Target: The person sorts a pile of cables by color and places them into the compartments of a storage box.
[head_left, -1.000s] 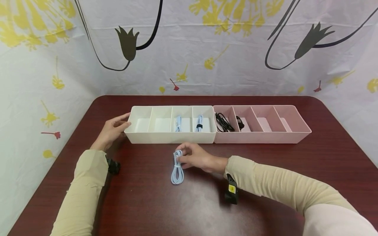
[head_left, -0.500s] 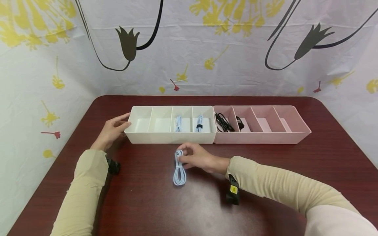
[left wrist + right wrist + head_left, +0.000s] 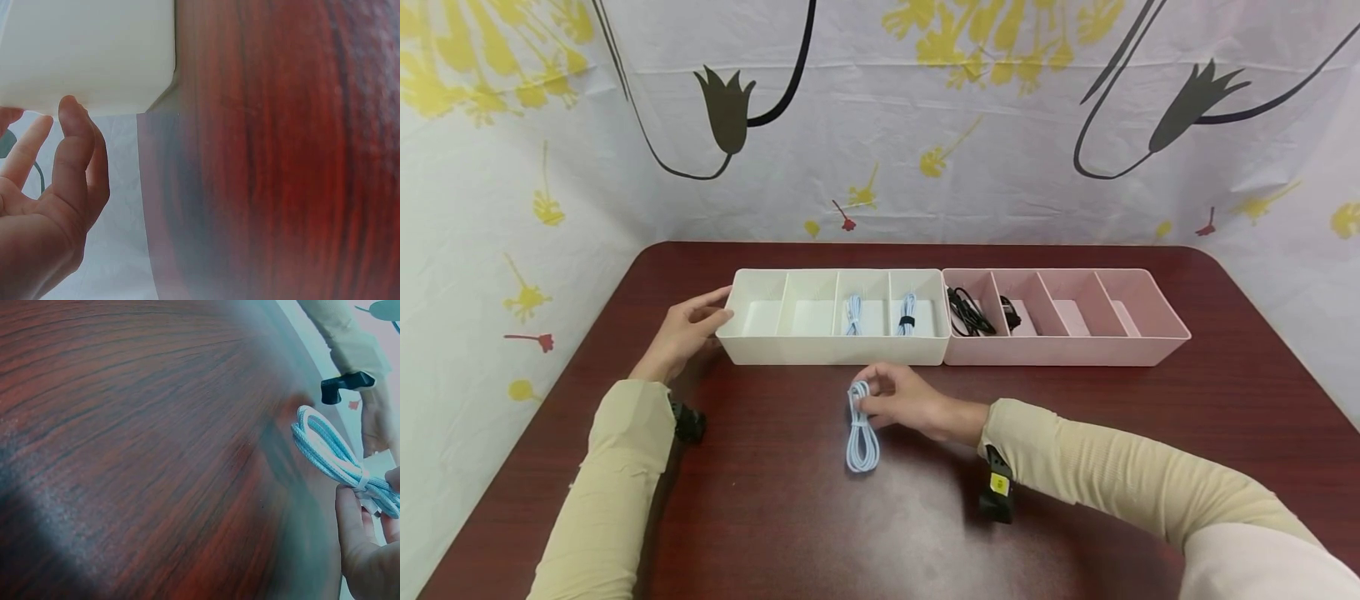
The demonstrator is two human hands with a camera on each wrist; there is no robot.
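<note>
My right hand (image 3: 901, 402) pinches a coiled light-blue cable (image 3: 862, 450) between thumb and fingers, in front of the white divided box (image 3: 835, 351). In the right wrist view a pale tie (image 3: 362, 480) cinches the coil (image 3: 325, 445), whose loop hangs free of my fingers. My left hand (image 3: 683, 333) touches the left end of the white box with its fingertips; the left wrist view shows the fingers (image 3: 74, 147) against the box's wall (image 3: 94, 56), not wrapped round it. Two light-blue cable bundles lie in the box's two right compartments, the rightmost bundle (image 3: 907, 312) with a black strap.
A pink divided box (image 3: 1060, 352) adjoins the white one on the right. Its leftmost compartment holds a black cable (image 3: 968, 312), the one beside it a smaller black bundle (image 3: 1010, 313). Both boxes stand on a dark red wooden table (image 3: 760, 517), with a patterned cloth (image 3: 820, 125) behind.
My right hand has shifted slightly to the right with the coiled cable, whose loop hangs a little lower in view. My left hand and both boxes have stayed put.
</note>
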